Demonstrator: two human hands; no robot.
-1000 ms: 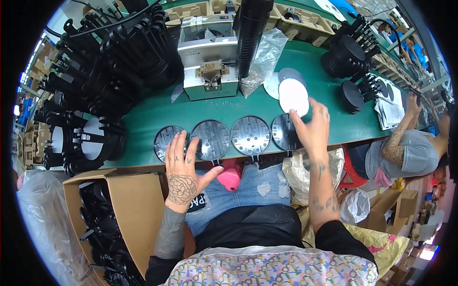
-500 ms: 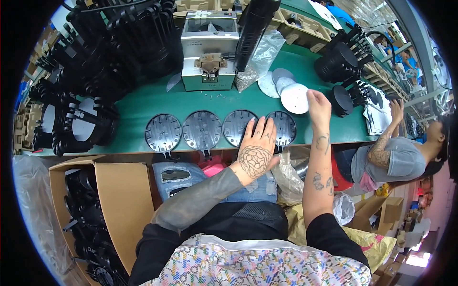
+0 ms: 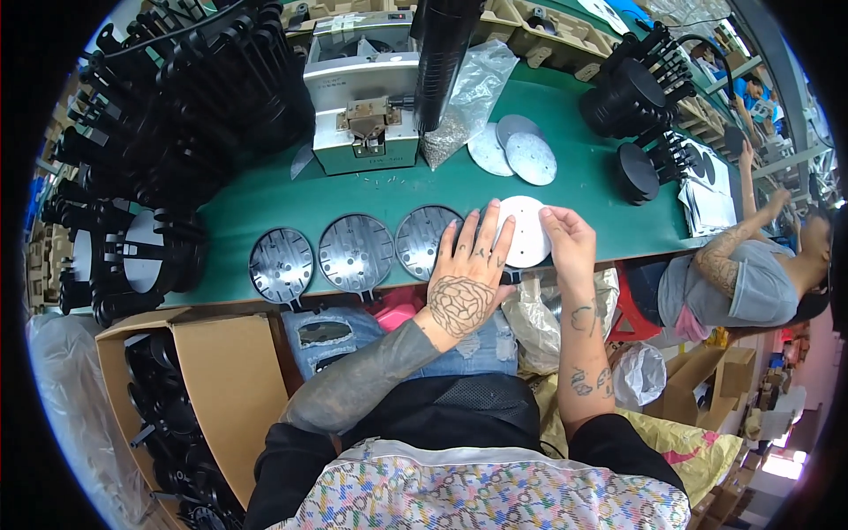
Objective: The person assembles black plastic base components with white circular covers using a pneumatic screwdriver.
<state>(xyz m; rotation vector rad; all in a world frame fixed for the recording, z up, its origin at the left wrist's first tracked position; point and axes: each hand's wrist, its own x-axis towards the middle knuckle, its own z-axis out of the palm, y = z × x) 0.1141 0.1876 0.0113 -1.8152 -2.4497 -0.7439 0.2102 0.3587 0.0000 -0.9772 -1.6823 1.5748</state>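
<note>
My left hand point(image 3: 464, 287) is spread, fingertips at the left edge of the white disc point(image 3: 527, 231) that my right hand point(image 3: 572, 246) pinches by its right edge. Black round plates point(image 3: 356, 252) line up leftward; beyond my hands lie three loose discs point(image 3: 523, 152), then a benchtop machine point(image 3: 367, 137).

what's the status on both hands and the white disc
Right hand pinching white disc by right edge. Left hand open, overlapping disc's left edge. Left hand also partly hiding black round base.
</note>
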